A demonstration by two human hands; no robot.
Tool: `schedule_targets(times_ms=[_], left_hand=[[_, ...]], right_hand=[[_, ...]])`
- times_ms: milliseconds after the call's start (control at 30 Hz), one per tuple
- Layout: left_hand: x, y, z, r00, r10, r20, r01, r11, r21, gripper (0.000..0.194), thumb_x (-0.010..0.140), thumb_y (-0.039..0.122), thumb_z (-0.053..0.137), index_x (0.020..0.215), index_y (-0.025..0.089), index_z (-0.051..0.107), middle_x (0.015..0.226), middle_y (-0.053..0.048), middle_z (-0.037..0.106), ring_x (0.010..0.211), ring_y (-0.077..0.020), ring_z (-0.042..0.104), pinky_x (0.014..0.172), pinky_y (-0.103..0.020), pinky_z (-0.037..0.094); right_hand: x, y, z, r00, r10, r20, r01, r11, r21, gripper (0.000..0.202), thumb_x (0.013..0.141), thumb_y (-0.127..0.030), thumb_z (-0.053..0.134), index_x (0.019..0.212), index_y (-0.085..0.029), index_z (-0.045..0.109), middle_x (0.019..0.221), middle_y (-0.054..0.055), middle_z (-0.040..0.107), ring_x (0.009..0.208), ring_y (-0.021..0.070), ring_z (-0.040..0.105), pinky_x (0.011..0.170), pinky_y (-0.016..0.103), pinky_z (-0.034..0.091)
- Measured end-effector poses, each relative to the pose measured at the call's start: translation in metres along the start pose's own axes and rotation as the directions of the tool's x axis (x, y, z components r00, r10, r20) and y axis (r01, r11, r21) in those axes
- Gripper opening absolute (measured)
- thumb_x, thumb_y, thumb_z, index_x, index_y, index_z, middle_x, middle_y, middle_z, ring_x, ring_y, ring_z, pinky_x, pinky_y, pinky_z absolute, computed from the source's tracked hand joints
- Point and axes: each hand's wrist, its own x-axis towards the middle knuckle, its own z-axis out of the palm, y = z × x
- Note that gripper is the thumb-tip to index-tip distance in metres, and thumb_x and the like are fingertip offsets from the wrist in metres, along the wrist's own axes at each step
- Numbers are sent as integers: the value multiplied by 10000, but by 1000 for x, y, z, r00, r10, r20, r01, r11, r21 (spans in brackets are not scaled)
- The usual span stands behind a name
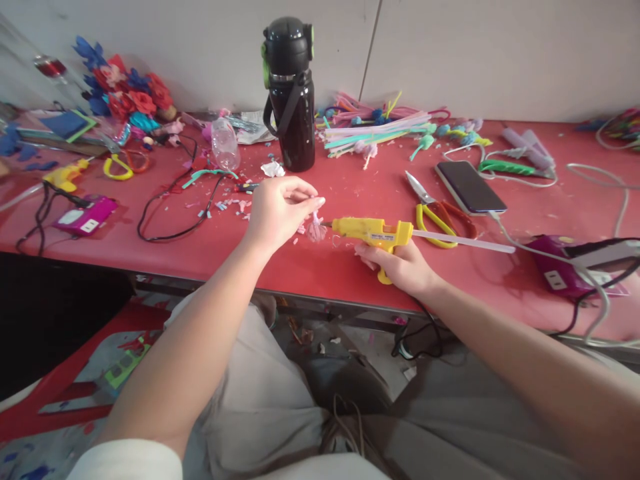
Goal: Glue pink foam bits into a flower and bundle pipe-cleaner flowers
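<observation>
My left hand (pixel 280 212) pinches the top of a small pink fuzzy piece (pixel 315 230), which hangs just above the red table (pixel 240 260). Wrapped round the handle of a yellow glue gun (pixel 373 231) is my right hand (pixel 400 265). The gun's nozzle points left and meets or nearly touches the pink piece. A long translucent glue stick (pixel 465 241) sticks out of the gun's back. Small pink scraps lie on the table around the piece.
Behind my hands stands a black bottle (pixel 295 100). Open scissors (pixel 437 217) and a phone (pixel 470 187) lie to the right, near a purple power strip (pixel 563 270). Pipe cleaners (pixel 380 135) lie at the back. A black cable (pixel 165 237) loops on the left.
</observation>
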Motion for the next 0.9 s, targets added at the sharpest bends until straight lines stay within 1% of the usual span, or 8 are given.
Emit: schedule_targets(times_ms=[167,433,533,633,733,800,867,900], left_hand=[[0,1,0,1000,7,9,-7,1000,16,97,771,160,829,754,190,739,725,-21,783,678,-155,745,681,-259,620],[1,0,-1,1000,12,5,-12,999,35,87,788,169,811,771,197,730,726,-17,779,660,-154,737,661,-261,623],[2,1,-3,1000,22,-2,-22,999,39,87,790,160,806,775,193,728,751,-24,782,691,-161,747,679,-268,629],[5,2,-9,999,20,-32,-19,1000,23,84,788,153,806,783,186,729,742,-20,771,680,-159,743,678,-270,631],[9,1,-20,996,7,-87,-6,1000,17,81,791,146,803,791,180,729,740,-21,766,656,-153,731,656,-267,628],[12,-1,-29,994,-4,-111,6,1000,21,70,812,163,797,812,181,729,769,-30,776,674,-157,735,659,-269,630],[13,-5,-36,993,-6,-114,10,999,32,68,836,199,795,853,187,730,813,-39,789,718,-166,749,675,-272,636],[14,-7,-39,993,-3,-115,8,999,37,81,842,219,801,867,191,729,825,-41,792,734,-171,754,679,-272,637]], right_hand=[[0,-1,1,1000,-11,-8,11,1000,-7,315,852,-470,749,760,-244,549,572,-41,480,567,134,441,546,307,384],[0,-1,-1,1000,-5,-8,5,1000,-25,302,847,-509,756,835,-242,616,620,-11,517,676,192,551,626,338,491],[-1,0,-1,1000,-5,-17,4,999,-49,286,854,-495,746,848,-234,631,612,-11,529,658,185,550,617,332,497],[0,-1,-3,1000,3,-23,-6,995,-97,259,867,-465,725,836,-219,648,600,-12,544,612,168,540,595,324,491],[4,-2,-12,995,-82,-63,72,986,-153,234,883,-431,706,949,-207,709,752,25,662,712,192,621,665,339,525],[11,-3,-23,986,-147,-84,122,961,-247,265,908,-422,687,1075,-222,733,832,30,688,798,215,652,709,350,528],[20,-3,-37,983,-154,-101,106,921,-376,263,915,-410,683,1103,-233,732,791,18,657,777,219,638,683,349,505],[24,-2,-45,983,-142,-116,78,897,-435,238,899,-402,699,1063,-232,726,754,12,633,737,215,619,655,347,487]])
